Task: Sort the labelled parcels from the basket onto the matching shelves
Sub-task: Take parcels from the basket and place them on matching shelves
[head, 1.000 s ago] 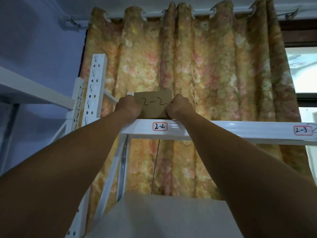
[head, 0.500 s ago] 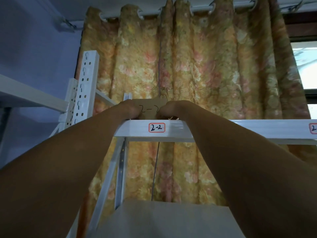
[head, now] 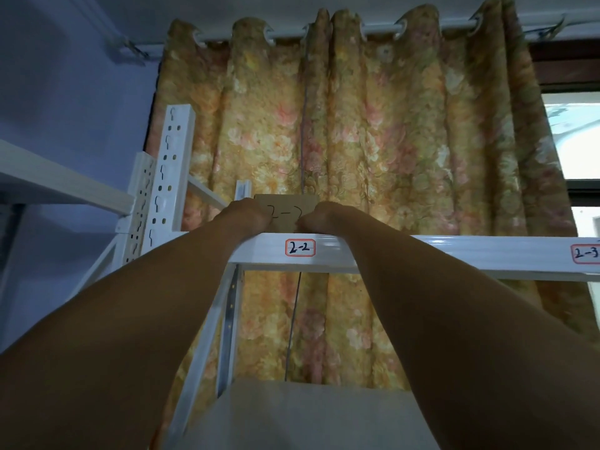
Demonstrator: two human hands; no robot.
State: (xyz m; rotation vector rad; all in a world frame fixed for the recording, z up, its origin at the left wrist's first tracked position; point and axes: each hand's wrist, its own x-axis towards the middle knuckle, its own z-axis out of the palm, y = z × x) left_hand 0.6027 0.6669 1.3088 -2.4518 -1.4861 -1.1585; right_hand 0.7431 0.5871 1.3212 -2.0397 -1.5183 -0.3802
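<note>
A small brown cardboard parcel (head: 285, 209) with "2-2" handwritten on its front stands on the white upper shelf (head: 422, 254), right above the shelf's red-framed "2-2" label (head: 300, 248). My left hand (head: 243, 216) grips the parcel's left side and my right hand (head: 324, 217) grips its right side, both arms reaching up over the shelf's front edge. The parcel's lower part is hidden behind the shelf beam and my fingers.
A second label, "2-3" (head: 586, 262), sits further right on the same beam. A perforated white upright (head: 168, 177) stands at the left, a flowered curtain (head: 357, 141) hangs behind, and a lower shelf surface (head: 308, 417) lies below.
The parcel has sunk lower behind the shelf beam and sits further back; both hands stay closed on its sides. My view has tilted up slightly.
</note>
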